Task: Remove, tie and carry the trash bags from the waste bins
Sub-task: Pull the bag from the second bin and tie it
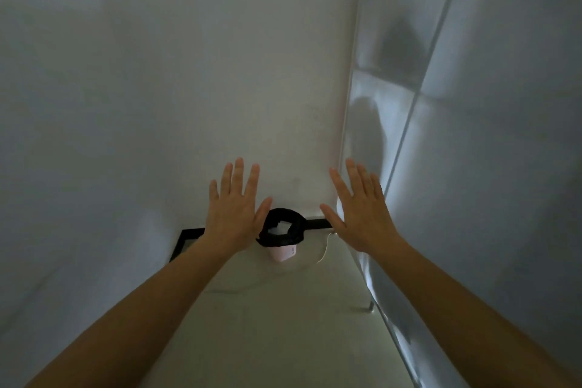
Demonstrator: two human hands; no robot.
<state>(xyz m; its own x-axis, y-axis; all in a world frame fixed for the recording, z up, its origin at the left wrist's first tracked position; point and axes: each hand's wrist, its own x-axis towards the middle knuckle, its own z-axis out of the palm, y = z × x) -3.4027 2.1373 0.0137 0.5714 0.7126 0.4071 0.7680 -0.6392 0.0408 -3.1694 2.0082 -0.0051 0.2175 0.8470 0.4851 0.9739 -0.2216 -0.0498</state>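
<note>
The trash bag (pixel 285 228), black and folded over the rim of a small pink waste bin (pixel 283 253), sits on the pale floor (pixel 267 324) at its far edge, in the corner where the white wall (pixel 220 88) meets a black skirting strip (pixel 318 224). Something white and crumpled shows through the mouth of the bag. In the head view the left hand (pixel 234 208) is stretched forward with its back to the camera, fingers spread and flat, holding nothing; its thumb lies just beside the left side of the bag's rim, and whether they touch cannot be told. The right hand (pixel 359 211) is likewise spread wide and empty, to the right of the bin and apart from it, in front of a glossy grey panel (pixel 456 135) that runs along the floor's right edge. A thin white cord (pixel 326 249) curves on the floor just right of the bin.
</note>
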